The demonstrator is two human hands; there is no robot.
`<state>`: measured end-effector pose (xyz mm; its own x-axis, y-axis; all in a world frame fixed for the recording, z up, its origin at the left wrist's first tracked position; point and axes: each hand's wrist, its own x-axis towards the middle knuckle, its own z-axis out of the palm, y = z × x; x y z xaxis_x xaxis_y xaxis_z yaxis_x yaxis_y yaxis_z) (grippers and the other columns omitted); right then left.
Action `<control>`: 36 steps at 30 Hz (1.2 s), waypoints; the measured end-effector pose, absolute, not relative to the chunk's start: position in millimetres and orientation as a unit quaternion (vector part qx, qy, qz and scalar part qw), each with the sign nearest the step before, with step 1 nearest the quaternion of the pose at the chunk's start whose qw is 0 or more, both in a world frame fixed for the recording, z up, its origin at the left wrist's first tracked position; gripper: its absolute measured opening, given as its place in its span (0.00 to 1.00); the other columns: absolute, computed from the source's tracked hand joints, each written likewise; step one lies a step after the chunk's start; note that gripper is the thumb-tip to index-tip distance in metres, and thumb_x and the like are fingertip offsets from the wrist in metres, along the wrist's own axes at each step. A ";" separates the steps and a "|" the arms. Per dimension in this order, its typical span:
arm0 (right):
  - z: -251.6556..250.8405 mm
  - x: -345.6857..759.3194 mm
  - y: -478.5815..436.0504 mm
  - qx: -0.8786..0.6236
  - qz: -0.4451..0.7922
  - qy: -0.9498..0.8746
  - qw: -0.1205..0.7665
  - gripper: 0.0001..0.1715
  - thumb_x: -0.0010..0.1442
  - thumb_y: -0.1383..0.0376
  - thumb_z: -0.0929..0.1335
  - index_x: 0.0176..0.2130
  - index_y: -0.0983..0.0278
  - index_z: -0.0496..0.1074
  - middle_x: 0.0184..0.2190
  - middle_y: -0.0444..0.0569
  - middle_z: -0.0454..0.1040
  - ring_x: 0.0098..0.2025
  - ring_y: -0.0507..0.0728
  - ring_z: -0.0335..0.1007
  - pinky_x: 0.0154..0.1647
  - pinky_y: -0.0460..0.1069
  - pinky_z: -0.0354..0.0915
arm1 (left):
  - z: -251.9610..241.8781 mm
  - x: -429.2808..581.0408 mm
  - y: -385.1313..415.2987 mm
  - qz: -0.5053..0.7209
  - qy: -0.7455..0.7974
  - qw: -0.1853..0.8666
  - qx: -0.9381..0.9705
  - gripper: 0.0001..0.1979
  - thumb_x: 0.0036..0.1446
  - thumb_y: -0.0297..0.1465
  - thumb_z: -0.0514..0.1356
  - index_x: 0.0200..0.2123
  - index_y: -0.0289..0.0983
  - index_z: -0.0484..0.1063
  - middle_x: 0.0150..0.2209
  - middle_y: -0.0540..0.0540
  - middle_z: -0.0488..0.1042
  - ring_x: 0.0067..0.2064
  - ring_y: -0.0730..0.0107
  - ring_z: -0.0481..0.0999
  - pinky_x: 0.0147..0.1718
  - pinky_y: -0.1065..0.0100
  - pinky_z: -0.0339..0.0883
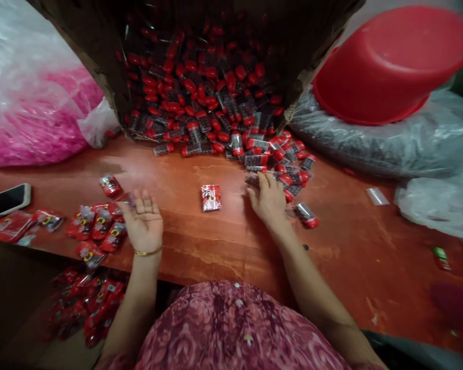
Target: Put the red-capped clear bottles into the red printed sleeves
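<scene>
**Hundreds of red-capped tubes [200, 97] pouring out of a tipped box [100, 56]**

Far left of the box lies a clear bag of pink pieces [34, 118], and in front of that a phone [5, 201] sits flat at the table [216, 246] edge, out of the way of the hands.

Left of the box's mouth and nearer the person, sealed red packets [96, 226] lie in a loose heap. More of them [81, 308] have collected below the table edge there. The heap is just beside the left hand [144, 223], probably so finished pieces stay within its reach. That hand is turned palm up with its fingers slightly curled and apart, holding nothing.

Straight in front of the box's mouth, one packet [211, 198] lies alone between the two hands.

The box rests on its side, which seems to be why the tubes slide out onto the table. The right hand [269, 203] lies palm down on the near edge of this spill, fingers stretched over the tubes. Whether they pinch one I cannot tell.

Right of the box, a red basin [389, 67] leans on grey plastic bags [389, 149], and a small clear sleeve [376, 196] lies on the table in front of them.
</scene>
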<state>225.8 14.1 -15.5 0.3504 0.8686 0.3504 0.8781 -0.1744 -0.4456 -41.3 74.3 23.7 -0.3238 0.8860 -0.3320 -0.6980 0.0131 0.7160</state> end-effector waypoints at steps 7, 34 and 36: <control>-58.1 239.6 17.1 -0.641 0.013 -0.718 0.269 0.24 0.55 0.77 0.56 0.44 0.62 0.71 0.47 0.51 0.73 0.56 0.62 0.59 0.55 0.63 0.55 | 22.5 -17.1 70.6 0.535 0.524 0.533 0.394 0.18 0.44 0.42 0.64 0.37 0.37 0.75 0.41 0.42 0.77 0.46 0.62 0.74 0.49 0.60 0.63; 2.9 141.8 0.8 -0.597 0.347 -0.405 0.600 0.16 0.58 0.57 0.63 0.25 0.64 0.69 0.21 0.43 0.69 0.25 0.51 0.64 0.31 0.47 0.63 | 20.9 37.6 34.4 0.442 0.472 0.570 0.506 0.20 0.47 0.38 0.64 0.44 0.37 0.74 0.49 0.41 0.74 0.50 0.61 0.72 0.51 0.60 0.62; 2.2 146.5 -4.9 -0.612 0.312 -0.430 0.586 0.18 0.58 0.58 0.63 0.21 0.63 0.65 0.18 0.41 0.63 0.22 0.49 0.59 0.27 0.46 0.60 | 25.1 37.8 31.5 0.378 0.447 0.688 0.429 0.20 0.45 0.43 0.64 0.37 0.34 0.76 0.40 0.41 0.78 0.40 0.64 0.76 0.42 0.64 0.68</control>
